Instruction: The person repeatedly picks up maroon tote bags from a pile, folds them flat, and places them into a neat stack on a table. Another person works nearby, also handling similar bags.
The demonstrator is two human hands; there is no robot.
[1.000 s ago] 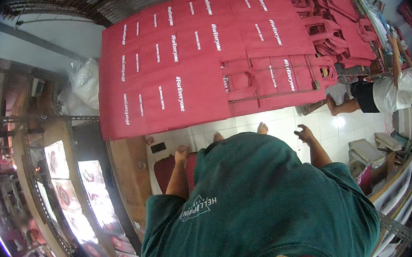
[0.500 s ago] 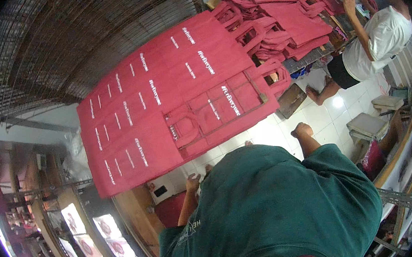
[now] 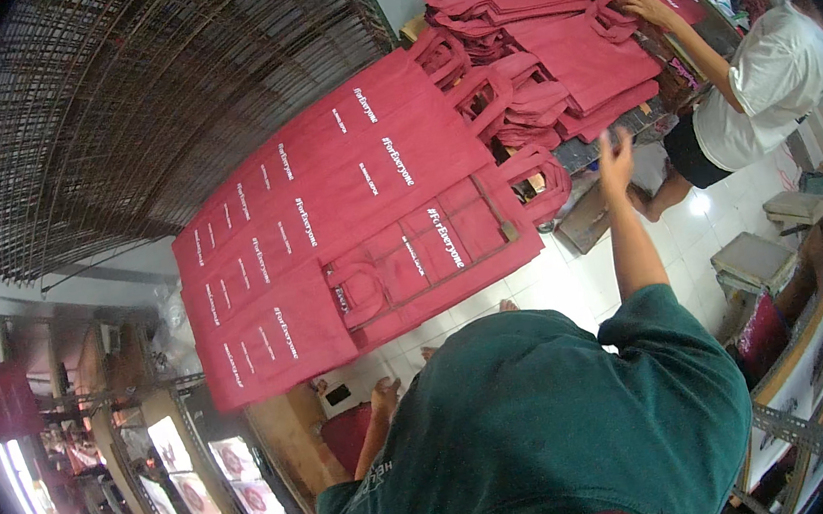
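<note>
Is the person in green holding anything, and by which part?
Nothing appears held: the right grip is open and empty; no object shows in the left grip.

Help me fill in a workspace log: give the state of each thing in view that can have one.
Right hand: held out, open, empty
Left hand: lowered at the side; open or curled, unclear
Printed red bags: laid flat in rows, print upward
Piled red bags: stacked, some handles sticking out
Wire racks: tilted up, layered
Co-worker's hand: by a bag handle, contact unclear
</note>
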